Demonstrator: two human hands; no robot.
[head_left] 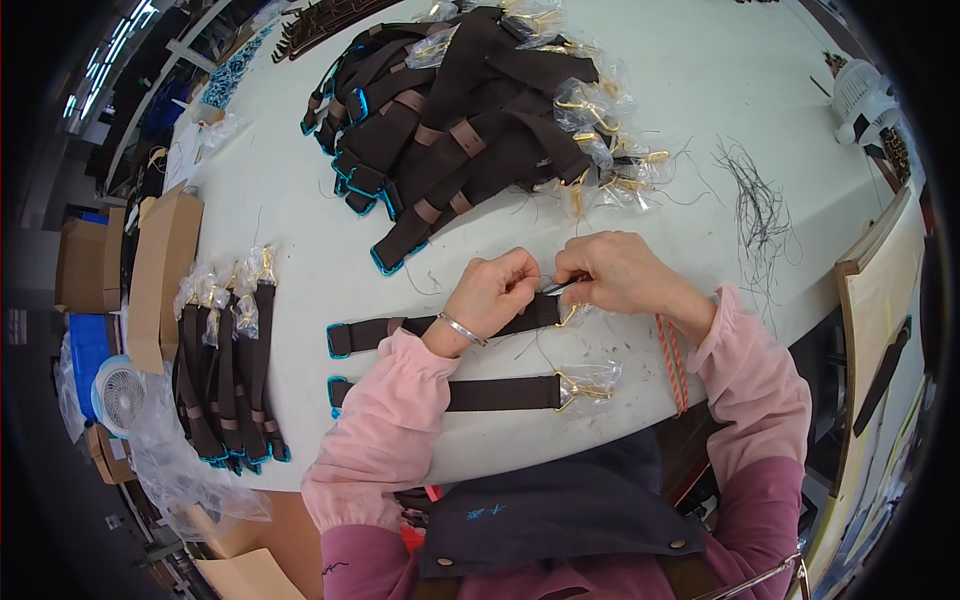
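The step in hand looks to be close work on loose thread at the hook end of the upper dark-brown webbing strap (370, 334), which lies on the white table (440, 450) beneath both hands. The left hand (490, 295) is curled with fingertips pinched together; whether thread is caught there I cannot tell. The right hand (622, 272) grasps a small dark tool (556, 288) just beside the strap's gold hook (569, 316). The next move calls for a steady strap end and a fine pinch.

At 6 o'clock from the hands, a second strap (505, 394) has its hook in a clear plastic sleeve (601, 378). Sleeves also cover hooks in the strap pile (500, 120) at 11 o'clock and the strap bundle (228, 380) toward 8. At 9 o'clock stands a cardboard box (166, 275), contents hidden.
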